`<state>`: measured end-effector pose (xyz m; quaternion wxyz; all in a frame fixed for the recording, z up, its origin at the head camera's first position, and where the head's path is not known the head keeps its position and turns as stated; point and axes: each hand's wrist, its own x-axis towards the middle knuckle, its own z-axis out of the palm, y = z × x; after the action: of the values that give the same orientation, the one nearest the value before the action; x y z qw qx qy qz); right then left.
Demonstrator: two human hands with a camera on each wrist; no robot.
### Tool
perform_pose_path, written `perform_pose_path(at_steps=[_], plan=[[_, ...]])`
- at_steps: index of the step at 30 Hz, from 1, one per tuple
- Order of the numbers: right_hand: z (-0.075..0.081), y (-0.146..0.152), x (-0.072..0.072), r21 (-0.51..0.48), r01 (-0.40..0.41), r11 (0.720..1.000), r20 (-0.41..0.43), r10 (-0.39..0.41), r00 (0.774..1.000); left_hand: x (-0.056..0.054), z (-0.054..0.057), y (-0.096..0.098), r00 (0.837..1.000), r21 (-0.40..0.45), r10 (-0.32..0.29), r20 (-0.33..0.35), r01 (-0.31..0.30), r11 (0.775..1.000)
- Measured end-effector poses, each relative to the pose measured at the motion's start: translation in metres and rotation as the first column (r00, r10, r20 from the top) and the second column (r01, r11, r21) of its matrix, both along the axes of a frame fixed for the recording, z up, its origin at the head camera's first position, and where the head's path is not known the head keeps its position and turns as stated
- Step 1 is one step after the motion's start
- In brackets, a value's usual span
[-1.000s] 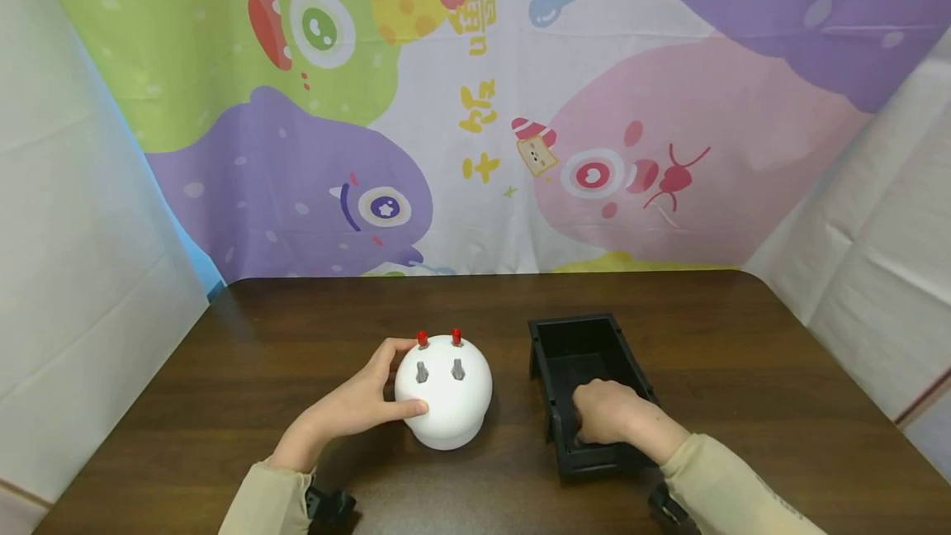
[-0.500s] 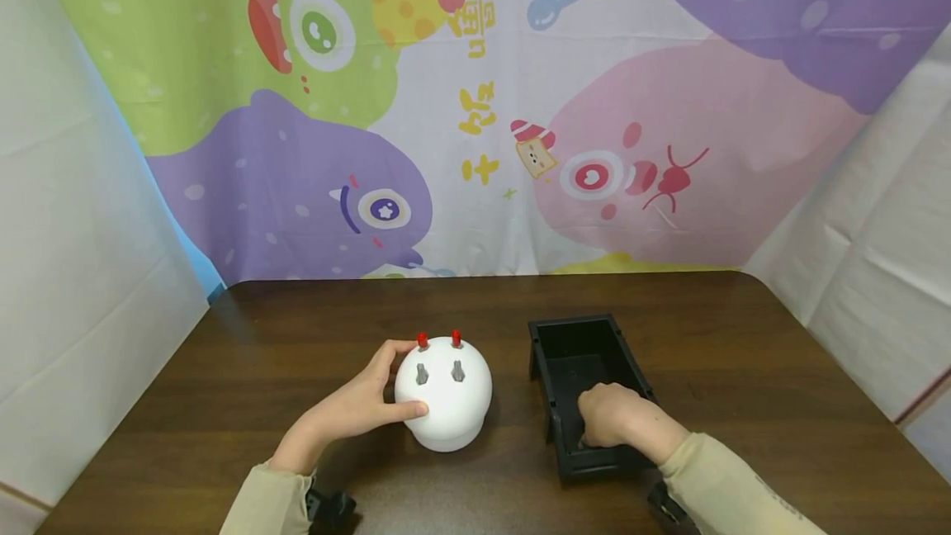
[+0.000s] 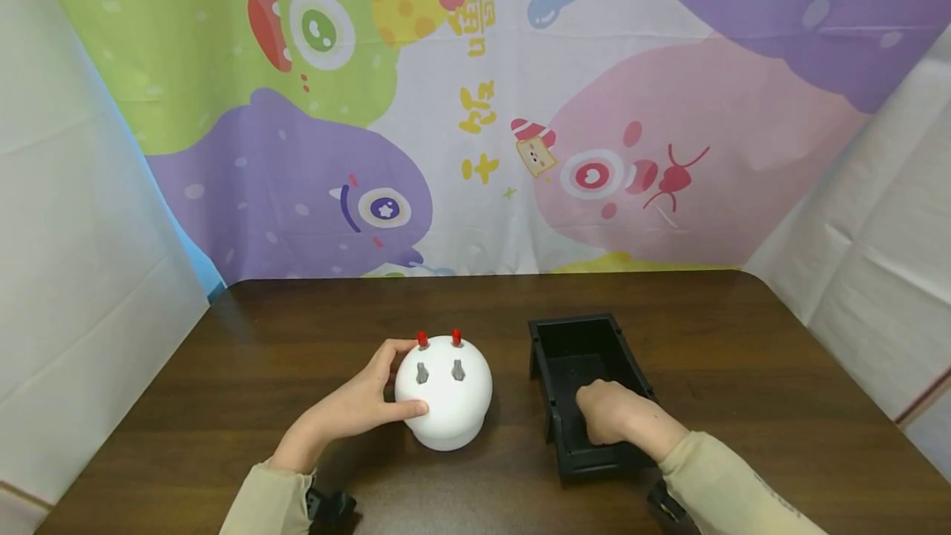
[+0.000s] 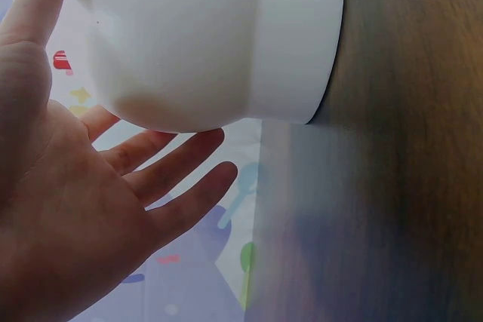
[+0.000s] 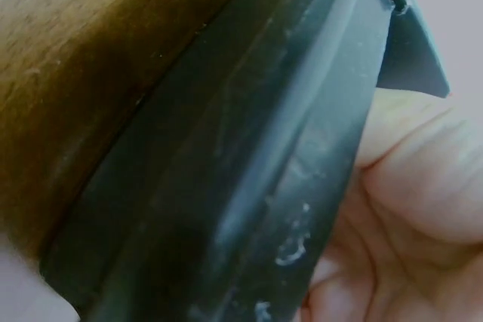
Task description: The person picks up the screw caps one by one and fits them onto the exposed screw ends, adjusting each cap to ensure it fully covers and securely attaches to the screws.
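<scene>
A white ball-shaped body [image 3: 449,415] on a short round base stands on the table. Two red-tipped pegs [image 3: 456,337] and two grey pegs [image 3: 457,370] stick out of its top. My left hand [image 3: 352,403] grips its left side, thumb in front and index finger behind. In the left wrist view, the other fingers [image 4: 181,164] spread along the curved side [image 4: 181,43]. To the right, my right hand [image 3: 617,413] reaches down into a black tray [image 3: 551,386], knuckles up. Its fingertips are hidden, so whether they hold anything is unclear; the tray wall [image 5: 249,156] blocks the right wrist view.
The dark wooden table [image 3: 297,329] carries both things, with a gap between the white body and the tray. A printed cartoon cloth [image 3: 475,221] hangs behind, and white cloth [image 3: 96,229] closes off the sides.
Inside the tray my right hand has shifted very slightly, with its fingers sinking further out of sight. My left hand and the white body have stayed put.
</scene>
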<state>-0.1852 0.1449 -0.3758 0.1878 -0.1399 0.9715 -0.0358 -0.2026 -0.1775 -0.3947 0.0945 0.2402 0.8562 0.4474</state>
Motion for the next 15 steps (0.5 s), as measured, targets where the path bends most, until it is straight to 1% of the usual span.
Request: perform_pose_path(at_steps=[6,10,15], plan=[[0.0013,0.0003,0.0001,-0.015,0.005,1.0,0.004,-0.005,1.0,-0.0012,0.0004,-0.0008,1.0,-0.016,-0.006,-0.006,0.006,1.0],[0.0023,0.0012,-0.0001,-0.049,0.028,0.998,0.016,-0.028,0.999,-0.0018,-0.0007,-0.0009,1.0,-0.017,-0.015,-0.008,0.015,1.0],[0.0023,0.0017,0.0004,-0.09,0.035,0.995,0.025,-0.033,0.999,-0.0005,0.0002,-0.0001,1.0,-0.009,-0.013,-0.004,0.013,1.0]])
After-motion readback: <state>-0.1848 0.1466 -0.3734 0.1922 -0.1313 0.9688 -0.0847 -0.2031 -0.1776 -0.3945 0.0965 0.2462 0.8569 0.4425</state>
